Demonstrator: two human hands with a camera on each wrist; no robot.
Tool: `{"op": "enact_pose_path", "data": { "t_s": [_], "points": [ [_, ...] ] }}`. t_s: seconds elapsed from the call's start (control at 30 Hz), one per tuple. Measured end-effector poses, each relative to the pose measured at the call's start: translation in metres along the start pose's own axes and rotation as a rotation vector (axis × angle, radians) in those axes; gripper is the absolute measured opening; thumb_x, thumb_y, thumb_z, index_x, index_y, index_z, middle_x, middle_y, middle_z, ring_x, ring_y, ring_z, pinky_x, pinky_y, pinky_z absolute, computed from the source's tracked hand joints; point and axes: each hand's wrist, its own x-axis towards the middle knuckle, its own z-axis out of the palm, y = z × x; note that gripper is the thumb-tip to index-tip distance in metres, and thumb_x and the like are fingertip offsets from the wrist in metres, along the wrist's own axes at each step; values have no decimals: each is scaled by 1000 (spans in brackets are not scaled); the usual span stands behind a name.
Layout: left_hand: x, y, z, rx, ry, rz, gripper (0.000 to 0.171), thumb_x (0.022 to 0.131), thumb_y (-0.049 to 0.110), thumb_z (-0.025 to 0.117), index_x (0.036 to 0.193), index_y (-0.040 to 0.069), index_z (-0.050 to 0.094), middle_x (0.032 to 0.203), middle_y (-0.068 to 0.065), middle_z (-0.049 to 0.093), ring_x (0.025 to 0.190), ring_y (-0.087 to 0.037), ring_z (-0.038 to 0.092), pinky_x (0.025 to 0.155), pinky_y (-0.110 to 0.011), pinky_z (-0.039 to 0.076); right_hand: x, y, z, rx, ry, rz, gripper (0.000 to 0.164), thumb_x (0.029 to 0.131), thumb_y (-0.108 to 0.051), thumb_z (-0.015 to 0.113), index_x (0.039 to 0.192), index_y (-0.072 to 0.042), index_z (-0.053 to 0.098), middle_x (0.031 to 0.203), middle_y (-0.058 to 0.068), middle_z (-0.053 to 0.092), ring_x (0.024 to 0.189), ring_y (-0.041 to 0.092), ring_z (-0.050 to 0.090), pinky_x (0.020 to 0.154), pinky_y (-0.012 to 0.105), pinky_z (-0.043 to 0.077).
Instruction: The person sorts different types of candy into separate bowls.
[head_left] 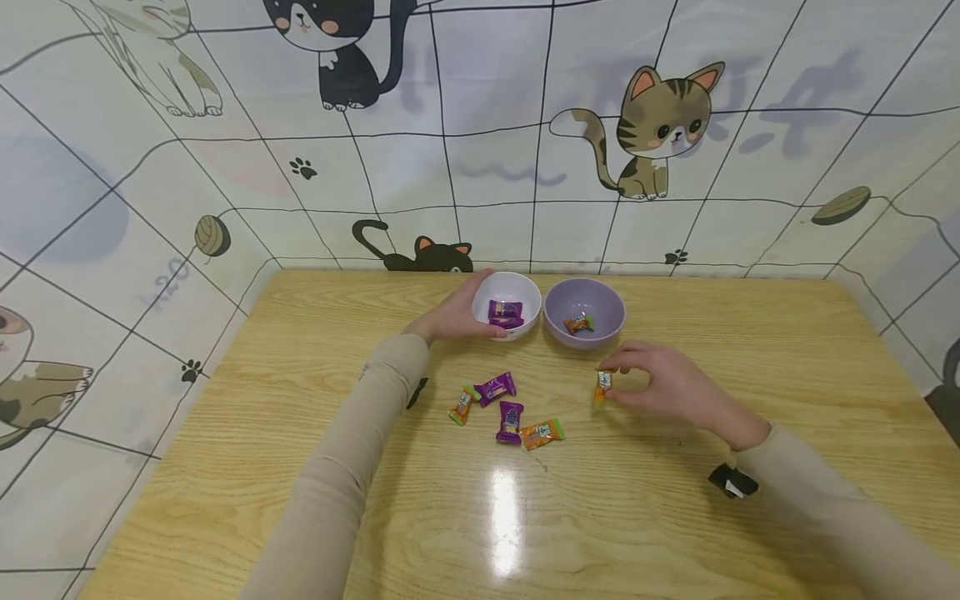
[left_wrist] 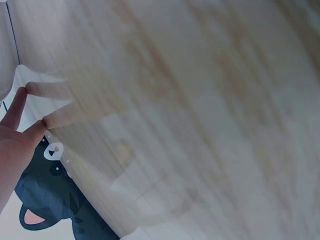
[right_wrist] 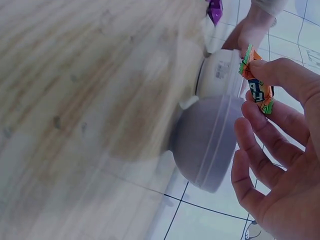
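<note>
My right hand (head_left: 671,386) pinches a candy (head_left: 603,385) between thumb and finger near the purple bowl (head_left: 588,293); I judge it light, firm and slick-wrapped, best gripped mid-body. My left hand (head_left: 457,317) grips the white bowl (head_left: 512,287), thumb at its rim.

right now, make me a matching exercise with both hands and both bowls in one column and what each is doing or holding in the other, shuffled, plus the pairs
1. left hand
2. right hand
3. white bowl
4. purple bowl

A. contains an orange packet
B. grips the white bowl
C. contains purple packets
D. pinches another orange packet

Pairs: 1-B, 2-D, 3-C, 4-A
</note>
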Motion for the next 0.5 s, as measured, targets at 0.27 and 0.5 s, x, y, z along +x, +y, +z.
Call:
{"op": "enact_pose_path", "data": {
  "t_s": [0.27,0.5],
  "points": [
    [0,0,-1,9,10,5,111,71,26,87,153,7,16,148,-12,32,128,-25,40,108,-37,32,10,3,-9,20,33,62,28,74,-9,82,100,-6,73,87,-3,64,77,20,58,60,33,46],
    [0,0,0,-2,7,12,112,70,26,88,153,5,16,148,-13,32,128,-26,39,108,-38,32,16,10,-12,31,98,93,27,75,-7,81,100,-3,72,88,2,66,78,23,58,65,41,48]
  ]
}}
